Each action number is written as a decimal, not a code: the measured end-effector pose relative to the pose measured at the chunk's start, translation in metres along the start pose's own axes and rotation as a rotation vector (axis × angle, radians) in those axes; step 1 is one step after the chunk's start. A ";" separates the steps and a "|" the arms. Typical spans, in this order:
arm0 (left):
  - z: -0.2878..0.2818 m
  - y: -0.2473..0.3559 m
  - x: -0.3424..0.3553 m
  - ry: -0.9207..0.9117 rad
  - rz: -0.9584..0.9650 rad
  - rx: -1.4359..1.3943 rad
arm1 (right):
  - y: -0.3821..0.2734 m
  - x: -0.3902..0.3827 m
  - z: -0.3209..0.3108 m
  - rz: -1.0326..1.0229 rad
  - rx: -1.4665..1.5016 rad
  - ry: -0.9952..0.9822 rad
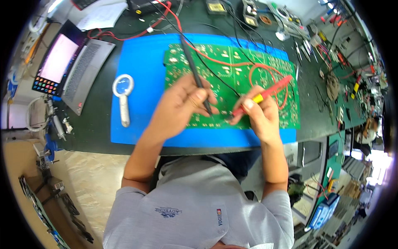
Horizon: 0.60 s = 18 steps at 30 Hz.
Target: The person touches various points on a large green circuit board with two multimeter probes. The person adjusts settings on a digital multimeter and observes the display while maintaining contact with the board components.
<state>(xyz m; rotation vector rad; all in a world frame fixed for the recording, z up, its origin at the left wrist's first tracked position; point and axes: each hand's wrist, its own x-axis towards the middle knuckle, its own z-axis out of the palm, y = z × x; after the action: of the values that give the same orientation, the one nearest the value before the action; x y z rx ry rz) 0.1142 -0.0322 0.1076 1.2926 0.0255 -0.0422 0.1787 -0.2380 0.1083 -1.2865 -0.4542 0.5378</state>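
A green circuit board (pixel 232 83) lies on a blue mat (pixel 141 74). Over the board's near edge, the left hand (pixel 182 103) pinches a black probe (pixel 195 74), its tip down on the board. Just right of it, the right hand (pixel 259 114) grips a red probe (pixel 265 93), tip also touching the board. A magnifying glass (pixel 123 97) rests left of the board, a laptop (pixel 72 62) farther left.

Bare blue mat (pixel 143 74) lies open to my left, save the magnifying glass (pixel 123 97) (handle toward me). Red and black leads (pixel 232 62) loop across the green circuit board (pixel 265 74); tools (pixel 298 37) crowd the right.
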 end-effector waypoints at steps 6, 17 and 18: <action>-0.004 0.003 0.000 -0.072 -0.026 -0.072 | 0.004 -0.002 0.012 -0.063 -0.130 0.015; -0.009 -0.003 -0.001 -0.091 0.016 -0.134 | 0.003 -0.004 0.016 -0.100 -0.148 0.014; -0.009 -0.003 -0.001 -0.091 0.006 -0.141 | 0.004 -0.004 0.018 -0.093 -0.211 0.019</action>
<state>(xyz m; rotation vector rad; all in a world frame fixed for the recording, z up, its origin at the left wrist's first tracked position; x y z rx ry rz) 0.1135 -0.0245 0.1028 1.1492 -0.0531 -0.0927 0.1644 -0.2262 0.1086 -1.4628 -0.5636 0.4069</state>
